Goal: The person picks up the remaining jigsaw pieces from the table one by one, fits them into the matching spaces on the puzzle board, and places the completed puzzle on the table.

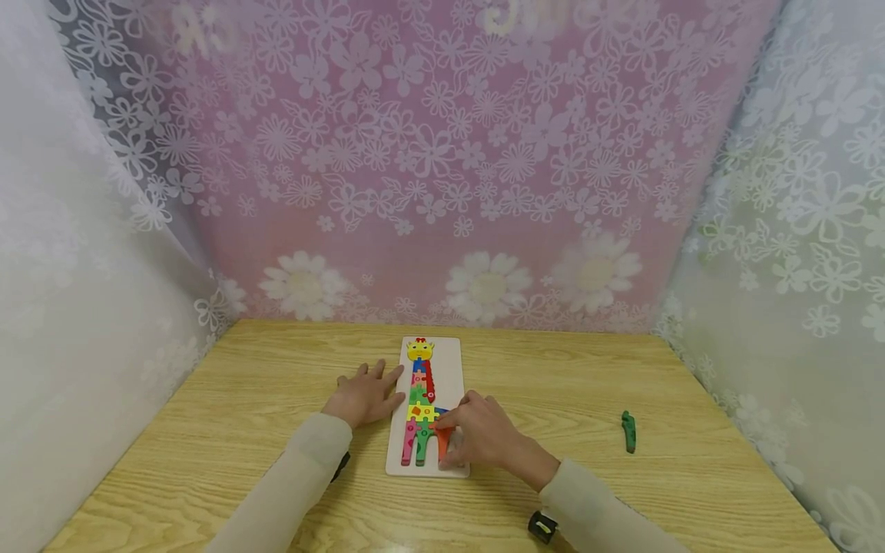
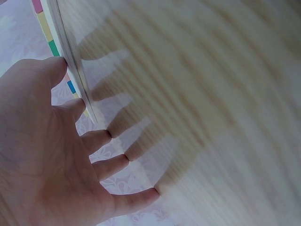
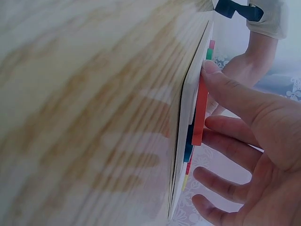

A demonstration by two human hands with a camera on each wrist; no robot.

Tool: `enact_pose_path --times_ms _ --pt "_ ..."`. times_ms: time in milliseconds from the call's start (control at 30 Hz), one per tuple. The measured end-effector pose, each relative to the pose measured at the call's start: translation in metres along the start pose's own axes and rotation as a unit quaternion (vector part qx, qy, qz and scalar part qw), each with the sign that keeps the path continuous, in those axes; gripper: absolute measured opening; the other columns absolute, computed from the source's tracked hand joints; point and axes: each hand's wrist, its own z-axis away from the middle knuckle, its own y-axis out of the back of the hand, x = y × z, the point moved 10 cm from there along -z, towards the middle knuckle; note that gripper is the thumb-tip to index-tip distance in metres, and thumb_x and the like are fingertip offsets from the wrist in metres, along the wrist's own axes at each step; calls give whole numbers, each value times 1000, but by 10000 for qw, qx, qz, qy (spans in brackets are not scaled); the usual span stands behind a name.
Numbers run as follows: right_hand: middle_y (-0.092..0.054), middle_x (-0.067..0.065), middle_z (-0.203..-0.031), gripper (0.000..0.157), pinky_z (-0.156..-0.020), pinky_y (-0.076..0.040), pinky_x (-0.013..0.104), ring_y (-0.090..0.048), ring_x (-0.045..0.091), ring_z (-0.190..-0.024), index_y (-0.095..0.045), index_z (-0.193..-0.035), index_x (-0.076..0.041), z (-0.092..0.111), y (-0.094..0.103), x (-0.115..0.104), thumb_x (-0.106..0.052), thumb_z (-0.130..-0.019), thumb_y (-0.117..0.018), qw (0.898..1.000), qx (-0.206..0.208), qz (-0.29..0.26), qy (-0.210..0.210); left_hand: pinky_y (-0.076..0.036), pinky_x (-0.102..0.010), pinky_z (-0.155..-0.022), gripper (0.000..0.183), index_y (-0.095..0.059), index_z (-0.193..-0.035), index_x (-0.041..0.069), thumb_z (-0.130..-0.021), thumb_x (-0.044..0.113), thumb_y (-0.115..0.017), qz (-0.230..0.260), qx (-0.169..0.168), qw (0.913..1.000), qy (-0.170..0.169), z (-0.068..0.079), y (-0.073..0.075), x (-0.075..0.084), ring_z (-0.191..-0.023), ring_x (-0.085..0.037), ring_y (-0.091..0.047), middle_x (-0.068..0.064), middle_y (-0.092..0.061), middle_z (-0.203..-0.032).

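Note:
A pale board (image 1: 448,369) with a giraffe puzzle of colored, numbered pieces lies on the table. My right hand (image 1: 487,434) is over its lower right part and pinches an orange puzzle piece (image 3: 201,110), a giraffe leg, between thumb and fingers. In the right wrist view the orange piece stands a little proud of the board, beside a dark blue piece (image 3: 189,147). With fingers spread, my left hand (image 1: 364,394) rests on the table, and its thumb and index finger touch the board's left edge.
A dark green puzzle piece (image 1: 628,432) lies apart on the right side of the wooden table (image 1: 553,376). A pink floral curtain (image 1: 429,192) hangs behind the table's back edge, with pale floral curtains at both sides.

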Motion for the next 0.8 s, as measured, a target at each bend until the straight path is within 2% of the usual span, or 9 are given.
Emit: enact_pose_path --times_ms 467,800 --pt "-80 -7 -114 53 -72 -37 26 -50 12 -90 -81 -116 -26 -1 -1 3 -53 -70 -91 10000 54 5 -18 -36 -77 -111 65 -33 -163 27 -106 56 -43 -39 61 10000 -27 -1 -1 0 -152 -48 -35 -15 -32 -169" --pt "-80 -6 -114 52 -69 -39 25 -53 13 -89 -82 -115 -27 0 1 3 -52 -70 -92 9999 112 -48 117 -35 -77 -112 65 -32 -163 27 -106 56 -43 -19 56 10000 -23 -2 -2 -1 -152 -48 -35 -15 -31 -169"
